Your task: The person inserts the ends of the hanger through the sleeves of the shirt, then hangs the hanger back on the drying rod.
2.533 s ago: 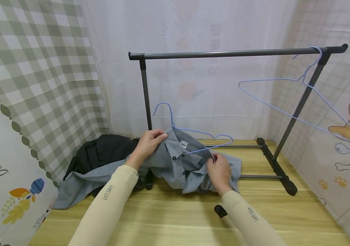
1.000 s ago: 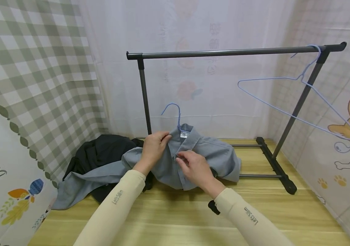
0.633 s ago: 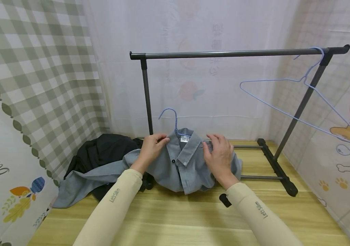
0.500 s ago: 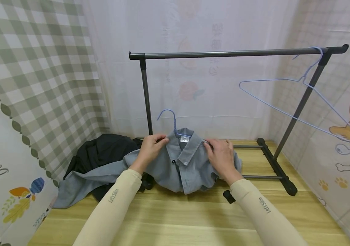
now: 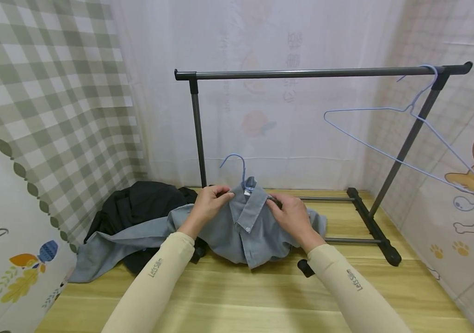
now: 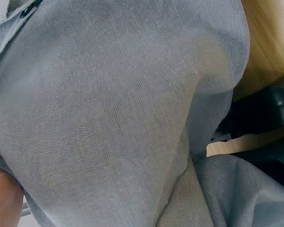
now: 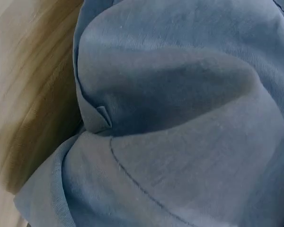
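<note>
Shirt (image 5: 230, 238) partly covers black cloth (image 5: 141, 203).

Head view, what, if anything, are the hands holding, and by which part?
The left hand and right hand hold the gray shirt by its shoulders, either side of the collar.

The blue hanger (image 5: 243, 171) is now hiding its once-bare arm inside the grey shirt (image 5: 257, 243); the right hand (image 5: 292, 215) is pinching nearer the collar (image 5: 253, 210), at three o'clock; a black button is disappearing from my view.
</note>
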`<state>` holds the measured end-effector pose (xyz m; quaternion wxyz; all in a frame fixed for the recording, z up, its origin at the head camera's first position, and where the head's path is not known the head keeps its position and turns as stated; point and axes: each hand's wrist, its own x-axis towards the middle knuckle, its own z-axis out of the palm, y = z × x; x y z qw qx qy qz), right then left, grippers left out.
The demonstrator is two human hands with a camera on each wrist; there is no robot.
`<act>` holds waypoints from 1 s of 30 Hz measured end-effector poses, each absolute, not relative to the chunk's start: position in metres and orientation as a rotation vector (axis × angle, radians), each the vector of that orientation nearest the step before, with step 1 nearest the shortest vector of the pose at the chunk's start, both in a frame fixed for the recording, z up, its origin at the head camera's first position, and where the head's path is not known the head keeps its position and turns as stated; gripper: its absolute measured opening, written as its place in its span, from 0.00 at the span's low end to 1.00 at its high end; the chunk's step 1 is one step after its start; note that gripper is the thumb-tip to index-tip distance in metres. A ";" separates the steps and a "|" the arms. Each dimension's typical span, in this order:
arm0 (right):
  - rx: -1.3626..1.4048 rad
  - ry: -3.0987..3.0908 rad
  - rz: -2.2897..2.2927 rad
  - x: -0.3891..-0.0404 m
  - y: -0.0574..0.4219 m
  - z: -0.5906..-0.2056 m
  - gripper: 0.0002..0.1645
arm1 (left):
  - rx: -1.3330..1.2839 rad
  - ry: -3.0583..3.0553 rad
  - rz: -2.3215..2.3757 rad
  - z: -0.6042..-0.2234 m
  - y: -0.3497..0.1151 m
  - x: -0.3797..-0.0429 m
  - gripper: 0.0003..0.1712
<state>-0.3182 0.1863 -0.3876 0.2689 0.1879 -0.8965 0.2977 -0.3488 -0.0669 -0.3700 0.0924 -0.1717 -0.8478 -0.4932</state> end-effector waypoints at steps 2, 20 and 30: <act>0.482 -2.429 0.816 -0.317 0.187 -0.388 0.13 | -0.501 -2.524 -1.459 -0.371 -0.067 -0.349 0.13; 0.369 -2.172 0.585 -0.316 0.163 -0.395 0.28 | -0.454 -2.469 -1.459 -0.374 -0.068 -0.352 0.12; 0.476 -1.911 0.596 -0.323 0.157 -0.417 0.13 | -0.458 -2.438 -1.453 -0.374 -0.072 -0.351 0.11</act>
